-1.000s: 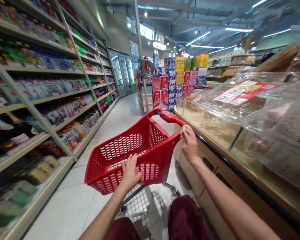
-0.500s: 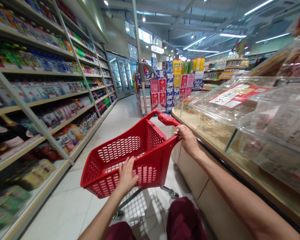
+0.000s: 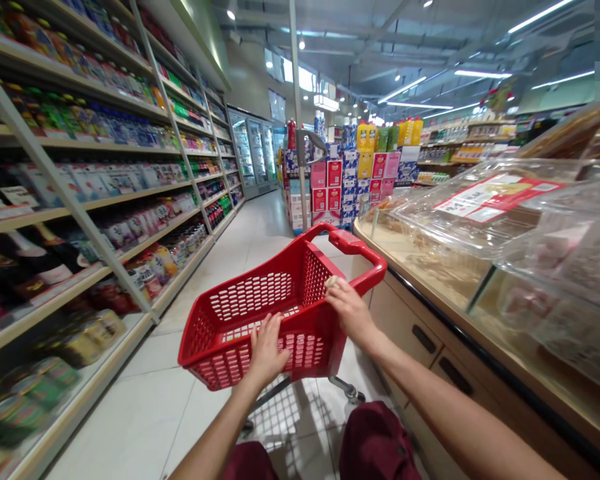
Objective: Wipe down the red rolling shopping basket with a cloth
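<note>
A red plastic shopping cart (image 3: 260, 320) with perforated basket walls stands in front of my knees, turned sideways. My left hand (image 3: 269, 350) straddles the near rim, fingers over the inside and thumb on the outer wall. Near the handle end of the same rim, my right hand (image 3: 349, 308) is closed on a small pale crumpled cloth (image 3: 331, 283), which touches the cart. Most of the cloth is hidden by the fingers. The red handle (image 3: 377, 267) is untouched. I see nothing lying in the basket.
Tall shelves (image 3: 150, 190) of bottles and cans line the left. A counter (image 3: 430, 293) with clear plastic food boxes (image 3: 480, 207) runs along the right. Stacked drink cartons (image 3: 333, 187), a metal pole (image 3: 300, 100) and glass-door fridges (image 3: 253, 150) stand ahead.
My right hand has moved from the handle's corner leftward and down to the basket's near rim, carrying the pale cloth. My left hand stays on the rim. The view has turned slightly left.
</note>
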Demonstrator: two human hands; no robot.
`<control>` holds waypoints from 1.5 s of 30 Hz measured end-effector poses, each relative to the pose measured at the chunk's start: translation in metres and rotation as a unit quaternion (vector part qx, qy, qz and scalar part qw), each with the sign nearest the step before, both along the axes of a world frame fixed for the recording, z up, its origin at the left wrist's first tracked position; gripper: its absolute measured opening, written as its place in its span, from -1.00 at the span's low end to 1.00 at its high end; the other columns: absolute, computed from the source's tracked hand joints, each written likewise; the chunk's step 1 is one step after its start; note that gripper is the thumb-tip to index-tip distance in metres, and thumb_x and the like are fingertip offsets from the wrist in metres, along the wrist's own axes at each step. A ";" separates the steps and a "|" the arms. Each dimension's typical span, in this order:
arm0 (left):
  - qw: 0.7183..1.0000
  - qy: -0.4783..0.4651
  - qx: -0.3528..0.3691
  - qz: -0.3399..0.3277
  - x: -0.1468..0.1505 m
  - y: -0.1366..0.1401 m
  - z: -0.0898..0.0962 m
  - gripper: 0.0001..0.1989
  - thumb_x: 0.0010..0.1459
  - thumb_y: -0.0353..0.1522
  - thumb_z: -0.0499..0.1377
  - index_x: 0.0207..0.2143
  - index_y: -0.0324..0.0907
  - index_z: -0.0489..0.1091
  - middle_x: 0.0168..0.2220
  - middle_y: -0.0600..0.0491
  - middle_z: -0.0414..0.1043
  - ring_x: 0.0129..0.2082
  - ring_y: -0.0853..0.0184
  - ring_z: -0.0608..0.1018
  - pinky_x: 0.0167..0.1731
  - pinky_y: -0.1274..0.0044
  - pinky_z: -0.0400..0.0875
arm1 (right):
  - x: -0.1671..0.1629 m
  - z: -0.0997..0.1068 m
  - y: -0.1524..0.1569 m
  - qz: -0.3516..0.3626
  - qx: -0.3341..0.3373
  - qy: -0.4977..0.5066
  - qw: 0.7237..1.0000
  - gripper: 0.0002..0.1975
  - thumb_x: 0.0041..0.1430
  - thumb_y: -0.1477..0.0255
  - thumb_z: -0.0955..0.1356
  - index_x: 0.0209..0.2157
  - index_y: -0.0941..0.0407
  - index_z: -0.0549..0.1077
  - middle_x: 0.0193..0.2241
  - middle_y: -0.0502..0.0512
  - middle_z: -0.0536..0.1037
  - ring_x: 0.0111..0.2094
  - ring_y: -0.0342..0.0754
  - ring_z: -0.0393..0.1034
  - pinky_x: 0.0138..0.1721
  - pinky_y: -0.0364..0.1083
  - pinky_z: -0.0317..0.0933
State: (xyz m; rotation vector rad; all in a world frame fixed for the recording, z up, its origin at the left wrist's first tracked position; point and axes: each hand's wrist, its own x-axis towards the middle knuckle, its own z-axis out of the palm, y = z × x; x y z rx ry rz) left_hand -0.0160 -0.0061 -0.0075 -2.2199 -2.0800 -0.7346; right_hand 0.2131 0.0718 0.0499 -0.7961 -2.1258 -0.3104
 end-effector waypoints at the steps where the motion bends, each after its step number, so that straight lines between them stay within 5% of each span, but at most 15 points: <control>1: 1.000 -0.004 -0.002 -0.003 0.000 0.000 0.001 -0.33 -0.19 -0.43 0.00 0.09 -0.23 0.05 0.14 -0.08 0.11 0.16 0.15 0.06 0.11 0.17 -0.15 | -0.011 -0.005 -0.006 0.033 -0.002 -0.018 0.999 -0.70 0.18 0.54 0.13 -0.22 0.09 0.45 -0.14 0.09 0.44 0.08 -0.08 0.10 0.08 0.01 0.09; 4: 1.000 -0.017 -0.009 -0.014 0.000 -0.004 0.002 -0.31 -0.19 -0.44 0.00 0.10 -0.20 0.03 0.14 -0.06 0.10 0.17 0.15 0.06 0.10 0.15 -0.13 | -0.017 -0.005 -0.010 0.054 -0.007 -0.038 0.998 -0.70 0.19 0.52 0.14 -0.18 0.07 0.43 -0.13 0.07 0.44 0.07 -0.07 0.12 0.08 0.03 0.10; 9: 0.999 -0.037 -0.012 -0.021 0.012 -0.009 0.005 -0.29 -0.21 -0.47 0.00 0.11 -0.23 0.00 0.16 -0.07 0.06 0.18 0.17 0.01 0.12 0.16 -0.17 | 0.003 0.003 -0.004 -0.053 -0.003 0.012 0.999 -0.69 0.17 0.56 0.14 -0.18 0.14 0.43 -0.11 0.18 0.42 0.07 0.02 0.11 0.08 0.12 0.07; 13: 0.999 -0.021 -0.036 -0.032 0.018 -0.013 0.010 -0.29 -0.19 -0.46 0.00 0.12 -0.27 -0.03 0.18 -0.08 -0.01 0.20 0.19 -0.03 0.13 0.18 -0.19 | -0.044 -0.023 -0.028 0.022 0.010 -0.037 0.999 -0.70 0.19 0.53 0.13 -0.17 0.12 0.42 -0.12 0.11 0.43 0.09 -0.04 0.09 0.06 0.05 0.13; 16: 0.998 0.024 -0.037 -0.050 -0.004 -0.024 0.008 -0.28 -0.15 -0.46 -0.01 0.14 -0.26 -0.08 0.21 -0.07 -0.08 0.21 0.21 -0.07 0.14 0.21 -0.21 | -0.059 -0.025 -0.036 0.052 0.001 -0.053 0.997 -0.71 0.20 0.52 0.13 -0.16 0.12 0.41 -0.13 0.12 0.43 0.06 -0.03 0.13 0.03 0.07 0.16; 20: 0.985 0.026 0.008 0.169 -0.064 -0.051 -0.011 -0.37 -0.08 -0.45 -0.02 0.11 -0.29 -0.04 0.18 -0.19 -0.04 0.20 0.10 -0.05 0.10 0.10 -0.16 | -0.028 -0.006 -0.025 -0.006 -0.013 -0.019 1.000 -0.71 0.18 0.55 0.13 -0.18 0.14 0.42 -0.13 0.19 0.42 0.02 0.03 0.17 0.02 0.13 0.12; 22: 0.979 0.014 0.028 0.203 -0.088 -0.062 -0.023 -0.37 -0.09 -0.45 -0.01 0.10 -0.30 -0.03 0.18 -0.22 -0.05 0.20 0.09 -0.06 0.09 0.14 -0.07 | -0.031 -0.008 -0.026 -0.011 -0.008 -0.010 1.000 -0.70 0.18 0.57 0.13 -0.19 0.15 0.42 -0.13 0.19 0.42 0.03 0.04 0.15 0.03 0.13 0.12; 29: 0.991 -0.013 0.037 0.128 -0.109 -0.065 -0.036 -0.39 -0.18 -0.51 0.00 0.04 -0.23 0.08 0.13 -0.12 0.07 0.18 0.11 0.00 0.10 0.20 0.02 | -0.196 -0.061 -0.078 0.111 -0.031 -0.053 0.992 -0.80 0.13 0.53 0.22 -0.23 0.19 0.41 -0.18 0.17 0.44 0.01 0.01 0.19 0.07 0.05 0.11; 31: 0.991 -0.026 0.039 0.125 -0.111 -0.064 -0.037 -0.39 -0.19 -0.53 -0.02 0.03 -0.22 0.09 0.12 -0.10 0.09 0.18 0.12 0.02 0.10 0.20 0.03 | -0.218 -0.067 -0.084 0.155 -0.025 -0.075 0.985 -0.78 0.13 0.50 0.23 -0.18 0.21 0.39 -0.16 0.16 0.43 0.04 0.00 0.16 0.10 0.03 0.08; 39: 0.991 -0.107 0.021 0.075 -0.120 -0.072 -0.033 -0.35 -0.21 -0.57 -0.06 0.05 -0.28 0.10 0.14 -0.09 0.08 0.19 0.20 0.00 0.15 0.27 -0.03 | -0.148 -0.062 -0.075 0.219 -0.025 -0.082 0.972 -0.64 0.18 0.59 0.11 0.01 0.22 0.27 -0.04 0.17 0.37 0.19 -0.03 -0.15 0.11 0.03 0.08; 45: 0.987 -0.157 -0.003 0.029 -0.127 -0.078 -0.029 -0.32 -0.22 -0.61 -0.11 0.07 -0.27 0.10 0.13 -0.08 0.12 0.17 0.27 0.08 0.14 0.29 0.00 | -0.190 -0.120 -0.107 0.215 -0.008 -0.071 0.974 -0.74 0.18 0.55 0.17 -0.15 0.24 0.40 -0.13 0.16 0.45 0.10 0.00 0.08 0.06 0.03 0.15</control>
